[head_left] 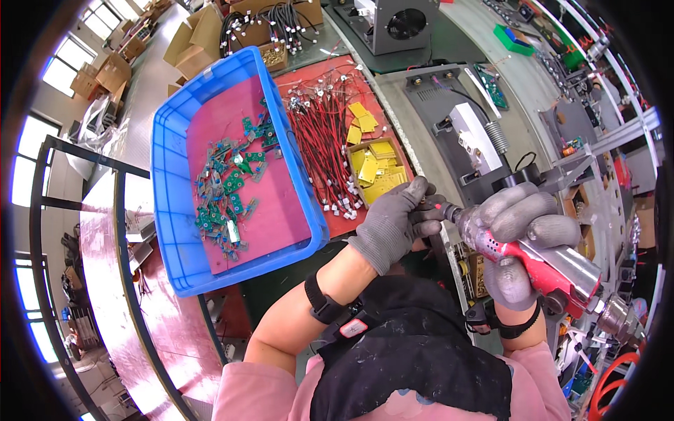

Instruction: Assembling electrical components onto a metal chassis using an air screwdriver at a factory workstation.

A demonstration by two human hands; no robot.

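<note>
Both my hands wear grey gloves. My right hand [516, 217] is wrapped round a red and silver air screwdriver [565, 277], its bit end pointing left. Just ahead of that tip, the fingers of my left hand [393, 228] are pinched together; whatever they hold is too small and hidden to make out. Beyond the left hand stands a small cardboard box of yellow plates [381, 175], with a few more yellow plates [361, 123] loose behind it. Bundles of red and black wires [319, 144] with white connectors lie to the left of the box.
A blue plastic bin [317, 242] at the left holds several small green circuit boards [232, 184]. At the right of the bench, a grey metal fixture [449, 130] carries a white block and a spring. A dark housing with a fan [406, 27] stands at the back. An orange-red coiled hose [605, 393] hangs lower right.
</note>
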